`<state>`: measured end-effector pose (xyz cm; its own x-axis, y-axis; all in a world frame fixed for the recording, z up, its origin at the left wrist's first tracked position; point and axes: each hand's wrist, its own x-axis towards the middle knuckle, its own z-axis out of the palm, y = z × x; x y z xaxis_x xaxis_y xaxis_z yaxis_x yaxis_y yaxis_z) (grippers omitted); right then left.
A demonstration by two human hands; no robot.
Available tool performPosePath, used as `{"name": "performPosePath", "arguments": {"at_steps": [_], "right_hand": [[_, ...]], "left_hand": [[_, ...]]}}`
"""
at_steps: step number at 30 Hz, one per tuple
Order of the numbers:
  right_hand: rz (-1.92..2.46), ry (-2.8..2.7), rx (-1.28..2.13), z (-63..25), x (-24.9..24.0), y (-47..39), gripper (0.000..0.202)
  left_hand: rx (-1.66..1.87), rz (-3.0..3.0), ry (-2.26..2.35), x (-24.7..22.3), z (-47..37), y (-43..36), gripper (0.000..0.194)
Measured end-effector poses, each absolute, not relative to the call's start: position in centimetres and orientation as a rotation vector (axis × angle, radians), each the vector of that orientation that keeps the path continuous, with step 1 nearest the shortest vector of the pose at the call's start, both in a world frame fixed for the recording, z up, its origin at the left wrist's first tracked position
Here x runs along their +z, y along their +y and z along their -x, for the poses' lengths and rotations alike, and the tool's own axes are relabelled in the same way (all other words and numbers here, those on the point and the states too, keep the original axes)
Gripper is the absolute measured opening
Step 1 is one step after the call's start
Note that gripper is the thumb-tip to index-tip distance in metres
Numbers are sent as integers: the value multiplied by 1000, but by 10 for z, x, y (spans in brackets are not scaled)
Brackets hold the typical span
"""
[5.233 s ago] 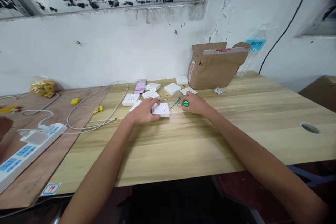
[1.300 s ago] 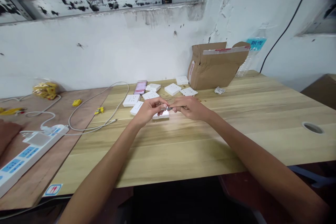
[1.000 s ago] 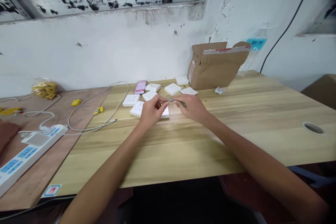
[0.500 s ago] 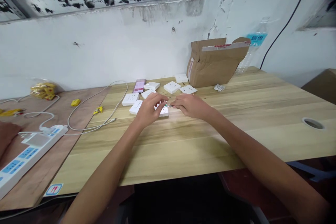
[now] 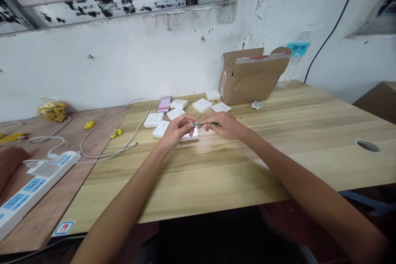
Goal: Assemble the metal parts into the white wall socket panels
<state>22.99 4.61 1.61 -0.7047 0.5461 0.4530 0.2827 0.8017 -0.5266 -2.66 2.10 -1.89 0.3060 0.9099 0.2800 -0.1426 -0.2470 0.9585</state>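
My left hand (image 5: 178, 130) pinches something small near the green tip between the hands; what it is cannot be made out. In my right hand (image 5: 223, 126) is a thin green-handled tool (image 5: 214, 123), its tip pointing left and meeting the left fingertips. Just below the left fingers lies a white socket plate (image 5: 191, 135), partly hidden by them. More white socket plates lie around: one to the left (image 5: 154, 120), one behind the hands (image 5: 202, 105), and a thinner one (image 5: 221, 107) behind my right hand.
A brown cardboard bag (image 5: 252, 78) stands at the back, with a plastic bottle (image 5: 285, 72) behind it. A phone (image 5: 164, 104) lies among the plates. At the left are a white cable (image 5: 93, 157), a power strip (image 5: 37, 189) and yellow pieces (image 5: 90, 124).
Both hands have drawn slightly closer together, and the green tool now shows in my right hand. The view has shifted slightly.
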Motion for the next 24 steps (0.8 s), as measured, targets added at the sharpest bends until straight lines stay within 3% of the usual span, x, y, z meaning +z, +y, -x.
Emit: {"name": "performPosePath", "arguments": {"at_steps": [5, 13, 17, 24], "right_hand": [[800, -2248, 602, -227, 13, 47, 29], [917, -2273, 262, -225, 2, 49, 29], [970, -2338, 71, -224, -2, 44, 39], [1003, -2404, -47, -221, -4, 40, 41]], "left_hand": [[1308, -1553, 802, -13, 14, 13, 37], [1277, -1554, 924, -7, 8, 6, 46], [1261, -1387, 938, -13, 7, 10, 49], [1255, -1405, 1012, -13, 11, 13, 49]]}}
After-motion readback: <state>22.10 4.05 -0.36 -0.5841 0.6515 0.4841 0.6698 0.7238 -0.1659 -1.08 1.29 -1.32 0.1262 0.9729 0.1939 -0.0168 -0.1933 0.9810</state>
